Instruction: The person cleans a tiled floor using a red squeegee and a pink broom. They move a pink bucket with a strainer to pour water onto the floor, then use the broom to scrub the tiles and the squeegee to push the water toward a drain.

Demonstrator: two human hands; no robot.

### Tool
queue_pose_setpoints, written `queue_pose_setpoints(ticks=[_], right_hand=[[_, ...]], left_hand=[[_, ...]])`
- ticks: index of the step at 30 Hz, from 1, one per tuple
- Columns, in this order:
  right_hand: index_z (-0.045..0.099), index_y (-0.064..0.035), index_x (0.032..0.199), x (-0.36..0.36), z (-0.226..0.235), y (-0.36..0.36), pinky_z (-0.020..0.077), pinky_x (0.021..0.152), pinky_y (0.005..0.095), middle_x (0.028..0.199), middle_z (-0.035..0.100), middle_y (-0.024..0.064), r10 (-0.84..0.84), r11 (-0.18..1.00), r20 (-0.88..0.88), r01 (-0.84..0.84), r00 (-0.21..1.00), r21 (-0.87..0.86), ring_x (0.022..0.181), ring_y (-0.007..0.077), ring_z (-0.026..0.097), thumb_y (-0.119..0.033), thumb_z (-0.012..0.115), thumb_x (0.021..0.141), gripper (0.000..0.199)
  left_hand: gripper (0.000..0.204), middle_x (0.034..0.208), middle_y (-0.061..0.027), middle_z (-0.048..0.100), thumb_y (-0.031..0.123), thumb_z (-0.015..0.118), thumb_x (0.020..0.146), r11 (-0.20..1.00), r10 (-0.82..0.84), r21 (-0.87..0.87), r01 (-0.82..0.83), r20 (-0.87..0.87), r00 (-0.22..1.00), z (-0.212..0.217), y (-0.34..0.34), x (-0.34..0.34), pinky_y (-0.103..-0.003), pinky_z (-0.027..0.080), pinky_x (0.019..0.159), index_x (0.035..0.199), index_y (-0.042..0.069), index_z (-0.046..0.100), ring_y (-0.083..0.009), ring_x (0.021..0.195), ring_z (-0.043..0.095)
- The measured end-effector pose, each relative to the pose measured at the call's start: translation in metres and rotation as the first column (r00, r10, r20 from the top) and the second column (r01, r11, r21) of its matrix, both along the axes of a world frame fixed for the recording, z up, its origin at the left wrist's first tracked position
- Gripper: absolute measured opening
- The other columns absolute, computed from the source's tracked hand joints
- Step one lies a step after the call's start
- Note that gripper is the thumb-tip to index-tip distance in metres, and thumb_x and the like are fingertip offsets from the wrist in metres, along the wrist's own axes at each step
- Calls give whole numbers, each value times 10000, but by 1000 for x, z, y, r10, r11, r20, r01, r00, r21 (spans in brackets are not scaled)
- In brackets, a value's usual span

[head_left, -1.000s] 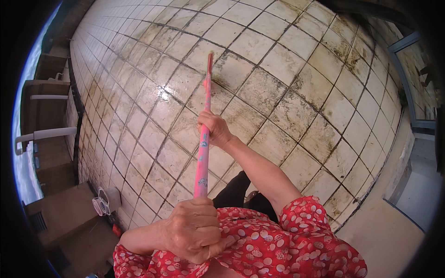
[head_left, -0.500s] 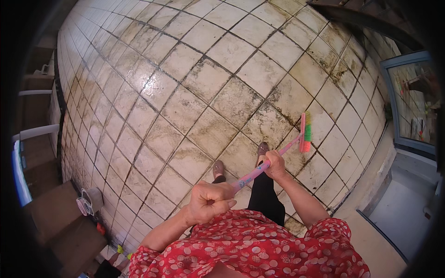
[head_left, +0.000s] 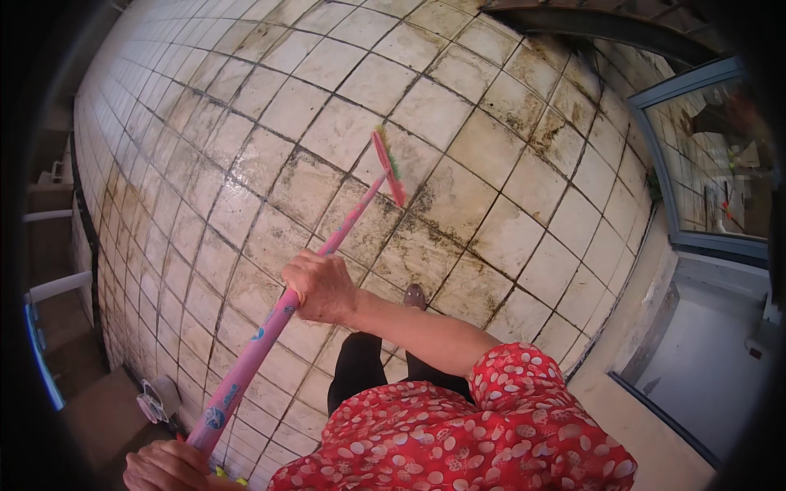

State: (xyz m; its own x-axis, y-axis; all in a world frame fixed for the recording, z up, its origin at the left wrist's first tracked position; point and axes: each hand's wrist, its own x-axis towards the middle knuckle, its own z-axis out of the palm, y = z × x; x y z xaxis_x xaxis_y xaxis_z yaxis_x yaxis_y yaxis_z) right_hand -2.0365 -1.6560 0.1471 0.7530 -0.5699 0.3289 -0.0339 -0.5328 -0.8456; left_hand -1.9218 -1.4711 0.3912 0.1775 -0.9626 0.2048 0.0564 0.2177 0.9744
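A long-handled scrub brush with a pink, sticker-patterned handle point(head_left: 260, 335) slants from the lower left toward the middle of the view. My left hand point(head_left: 168, 468) is wrapped round its upper end at the lower left. Farther down the handle, my right hand point(head_left: 319, 286) grips it, with that forearm reaching across in front of me. The brush head point(head_left: 388, 168) is pink, with green, yellow and red bristles, and lies over the tiled floor point(head_left: 483, 147). I cannot tell whether the bristles press on the tiles.
The pale tiles have dark joints and brown-black stains, with a wet shine at left. A blue-framed glass door point(head_left: 696, 155) stands at right beside a ledge point(head_left: 647, 344). A white, box-like object point(head_left: 160, 398) and brown steps point(head_left: 102, 409) are at lower left. My shoe point(head_left: 415, 295) shows below.
The brush head has swung from the right toward the middle and farther out. My left hand has moved down to the lower left, and my right hand has moved left across my front.
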Motion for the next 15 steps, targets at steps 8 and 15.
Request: queue_pose_setpoints(ticks=[8, 15], right_hand=[[406, -43, 598, -258, -143, -79, 378, 501, 414, 599, 448, 127, -391, 919, -568, 342, 724, -197, 621, 335, 487, -75, 569, 622, 167], [389, -62, 586, -111, -172, -62, 364, 530, 407, 583, 426, 113, -331, 922, -422, 385, 844, 46, 645, 338, 466, -108, 613, 597, 229]], left_hand=[[325, 498, -64, 438, -55, 623, 692, 887, -406, 80, 455, -337, 849, -223, -173, -110, -344, 387, 571, 483, 2, 380, -214, 498, 442], [296, 445, -54, 449, -76, 561, 657, 943, -27, 313, 113, -266, 964, -192, -171, -16, -316, 389, 487, 455, 25, 368, -158, 400, 417]])
